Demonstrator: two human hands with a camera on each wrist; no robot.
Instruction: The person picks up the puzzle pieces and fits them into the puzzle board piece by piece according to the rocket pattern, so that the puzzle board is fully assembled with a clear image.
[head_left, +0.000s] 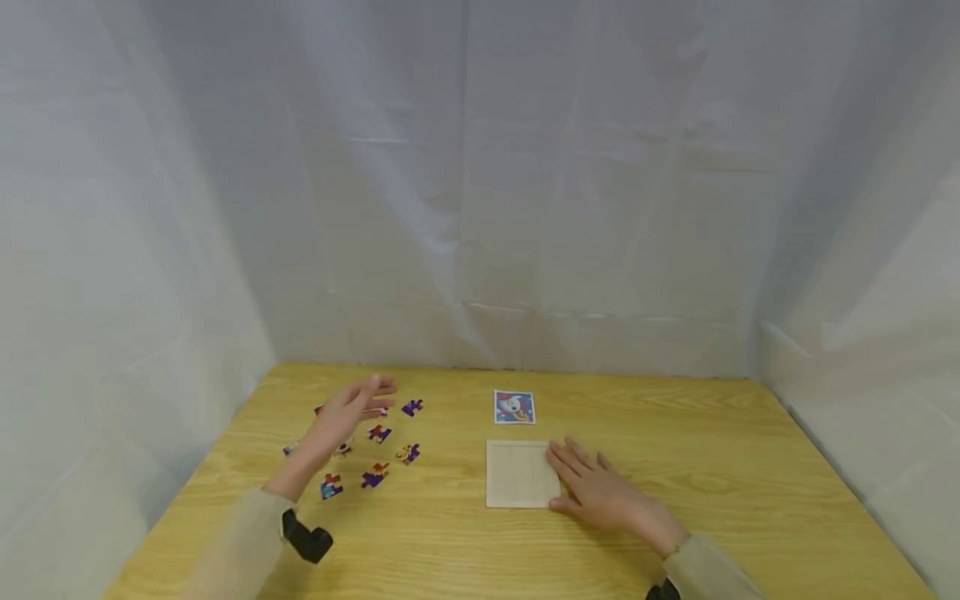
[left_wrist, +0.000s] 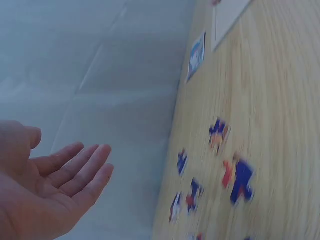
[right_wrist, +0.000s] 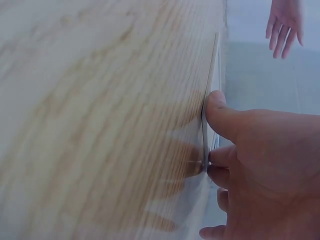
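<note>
So far nothing is placed: the tray (head_left: 517,473) at lower centre is bare, the pieces (head_left: 375,454) scattered lower left. Right hand (head_left: 600,492) rests on its edge, fingers spread; left hand (head_left: 348,412) hovers, fingers relaxed, holding nothing.

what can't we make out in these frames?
- Puzzle pieces: prints too small in the head view, motion-blurred in the left wrist view.
- Some pieces: hidden under the left hand, head view.
- Picture card: design too small.
- Tray: right edge covered by the right hand; edge-on in the right wrist view.
</note>
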